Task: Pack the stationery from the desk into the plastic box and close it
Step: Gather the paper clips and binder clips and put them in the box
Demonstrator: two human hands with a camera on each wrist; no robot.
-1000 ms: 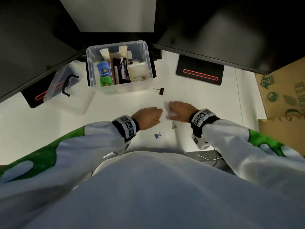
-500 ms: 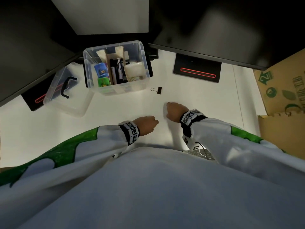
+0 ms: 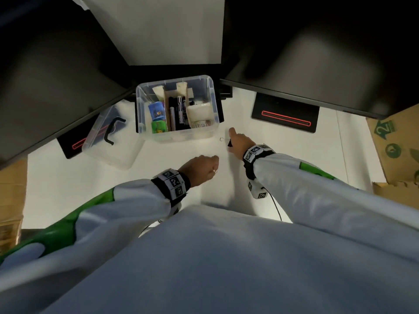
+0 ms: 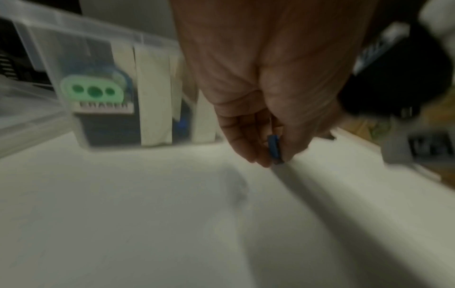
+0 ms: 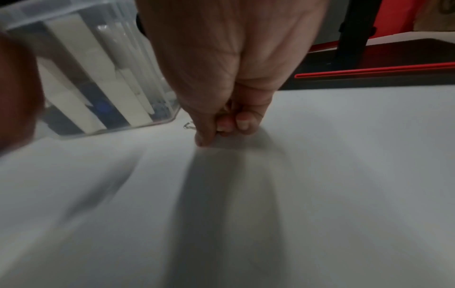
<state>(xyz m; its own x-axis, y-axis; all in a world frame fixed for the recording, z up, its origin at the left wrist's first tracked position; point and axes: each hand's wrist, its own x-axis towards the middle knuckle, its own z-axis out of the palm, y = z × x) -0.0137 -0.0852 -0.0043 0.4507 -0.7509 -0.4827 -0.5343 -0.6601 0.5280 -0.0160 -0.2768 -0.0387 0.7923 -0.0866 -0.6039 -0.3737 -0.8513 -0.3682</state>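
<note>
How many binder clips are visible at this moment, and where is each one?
2. A blue binder clip is pinched in the left hand. A black binder clip lies on the desk under the right hand, near the plastic box. More may be hidden inside the hands.

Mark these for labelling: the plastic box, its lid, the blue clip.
plastic box (image 3: pixel 212 81): head view, back right rim.
lid (image 3: pixel 127 155): head view, clear front part.
blue clip (image 4: pixel 273 148): left wrist view, blue edge between fingers.

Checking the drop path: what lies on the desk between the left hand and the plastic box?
Head view: bare white desk between the left hand and the plastic box.
</note>
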